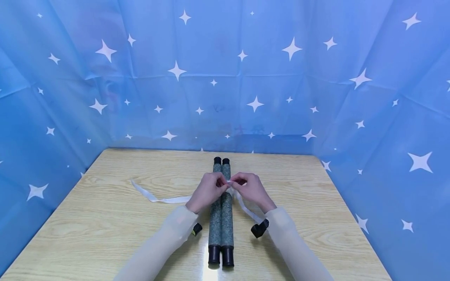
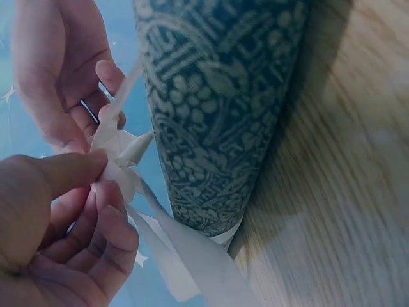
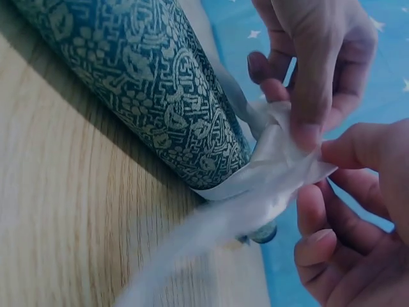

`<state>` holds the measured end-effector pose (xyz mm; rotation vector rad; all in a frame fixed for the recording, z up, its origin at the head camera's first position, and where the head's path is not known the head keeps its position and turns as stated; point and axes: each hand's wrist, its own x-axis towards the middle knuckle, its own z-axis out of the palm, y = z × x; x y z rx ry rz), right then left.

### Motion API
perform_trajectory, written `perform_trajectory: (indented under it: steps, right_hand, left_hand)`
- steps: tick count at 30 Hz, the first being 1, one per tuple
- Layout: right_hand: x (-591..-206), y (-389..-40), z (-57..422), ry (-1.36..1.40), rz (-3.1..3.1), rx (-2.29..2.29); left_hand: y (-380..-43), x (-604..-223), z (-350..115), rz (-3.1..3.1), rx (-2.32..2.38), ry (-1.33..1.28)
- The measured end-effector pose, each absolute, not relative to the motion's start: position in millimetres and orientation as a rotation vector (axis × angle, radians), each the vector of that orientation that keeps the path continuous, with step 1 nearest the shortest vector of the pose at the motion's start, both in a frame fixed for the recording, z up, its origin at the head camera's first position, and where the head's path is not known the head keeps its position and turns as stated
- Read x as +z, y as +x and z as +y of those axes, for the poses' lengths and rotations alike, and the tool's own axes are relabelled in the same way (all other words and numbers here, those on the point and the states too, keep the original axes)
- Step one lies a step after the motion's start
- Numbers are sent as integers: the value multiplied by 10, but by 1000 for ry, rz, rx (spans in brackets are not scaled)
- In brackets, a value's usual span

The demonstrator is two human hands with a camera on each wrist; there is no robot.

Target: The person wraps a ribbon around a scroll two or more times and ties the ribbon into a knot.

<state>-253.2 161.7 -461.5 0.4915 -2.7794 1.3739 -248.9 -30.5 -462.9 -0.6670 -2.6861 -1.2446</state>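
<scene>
A scroll [image 1: 215, 222] in green patterned cloth, rolled into two parallel rolls with black end knobs, lies lengthwise on the table. A white ribbon [image 1: 172, 200] wraps around it, and one tail stretches left across the wood. Over the rolls, my left hand [image 1: 209, 190] pinches the gathered ribbon between thumb and fingers. Facing it, my right hand [image 1: 251, 190] pinches the same bunch from the other side. In the left wrist view the ribbon [image 2: 118, 150] is folded into loops at the fingertips. Another tail hangs loose in the right wrist view.
The pale wooden table [image 1: 105, 226] ends at a blue curtain [image 1: 218, 97] with white stars, which stands behind and along both sides. A black device [image 1: 260, 228] sits at the right wrist, and a similar one [image 1: 197, 229] shows by the left.
</scene>
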Motion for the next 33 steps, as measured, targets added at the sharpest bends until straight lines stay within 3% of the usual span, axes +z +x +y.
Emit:
perform_trajectory:
  steps: [18,33]
  right_hand:
    - [-4584,-2320,1471,401,-2713,1566]
    - [-4687,-2408,1507,360,-2724,1560]
  left_hand:
    - [-2569,-4791,-299,-2608,-1211,-621]
    - [-2598,-4788,-393,-2541,-1427,-678]
